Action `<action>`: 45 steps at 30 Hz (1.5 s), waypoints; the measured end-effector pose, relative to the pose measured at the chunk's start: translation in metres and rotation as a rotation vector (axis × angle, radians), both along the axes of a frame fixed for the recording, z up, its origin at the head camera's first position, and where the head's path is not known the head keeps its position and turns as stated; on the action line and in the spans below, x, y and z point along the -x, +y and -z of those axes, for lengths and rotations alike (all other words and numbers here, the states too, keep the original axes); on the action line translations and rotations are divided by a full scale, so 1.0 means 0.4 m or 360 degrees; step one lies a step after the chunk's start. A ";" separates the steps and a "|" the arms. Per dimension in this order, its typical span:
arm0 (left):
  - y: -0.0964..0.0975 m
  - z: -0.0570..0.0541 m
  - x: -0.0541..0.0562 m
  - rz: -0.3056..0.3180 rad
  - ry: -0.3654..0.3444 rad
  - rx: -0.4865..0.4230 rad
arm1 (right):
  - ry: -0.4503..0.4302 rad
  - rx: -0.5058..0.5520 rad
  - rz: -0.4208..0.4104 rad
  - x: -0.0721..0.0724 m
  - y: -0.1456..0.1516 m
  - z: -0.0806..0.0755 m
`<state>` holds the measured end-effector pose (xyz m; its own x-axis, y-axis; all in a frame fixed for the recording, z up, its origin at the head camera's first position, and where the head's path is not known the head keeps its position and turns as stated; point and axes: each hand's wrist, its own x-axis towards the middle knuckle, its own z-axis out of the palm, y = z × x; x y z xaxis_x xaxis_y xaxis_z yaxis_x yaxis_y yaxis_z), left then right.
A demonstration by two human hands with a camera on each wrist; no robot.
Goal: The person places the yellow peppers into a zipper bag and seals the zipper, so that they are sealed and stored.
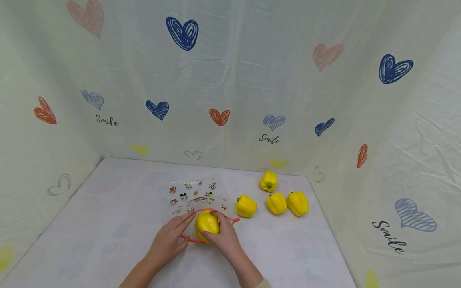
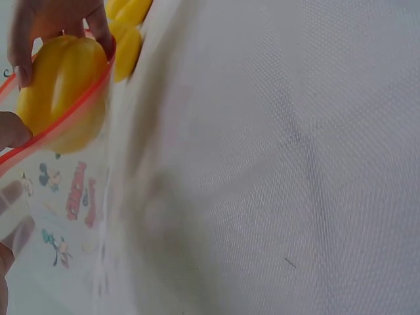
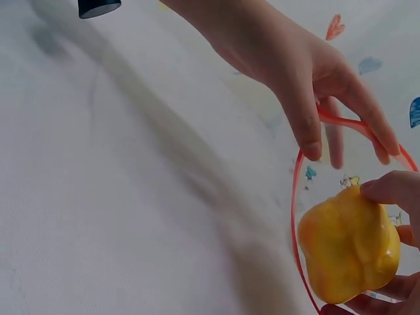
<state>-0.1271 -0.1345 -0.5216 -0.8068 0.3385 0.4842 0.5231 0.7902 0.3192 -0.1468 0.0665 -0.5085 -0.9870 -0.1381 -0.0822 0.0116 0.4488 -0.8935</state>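
Yellow pepper: is resting between thumb and grasping fingers of right hand
Left hand: is holding red-rimmed clear bag

Heart-printed fabric walls, white table

Glossy smooth pepper, clear plastic bag, matt rough-textured table cover
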 end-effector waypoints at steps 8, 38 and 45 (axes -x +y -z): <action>0.004 0.006 -0.004 -0.0019 0.0040 -0.0025 | 0.0039 -0.0106 0.0003 0.006 -0.016 0.020; 0.004 0.023 -0.011 -0.0023 0.0067 -0.0037 | -0.0044 -0.0099 -0.0127 0.022 -0.024 0.031; 0.005 0.030 -0.009 -0.0020 0.0159 -0.0040 | 0.0022 -0.0172 -0.0097 0.045 -0.036 0.033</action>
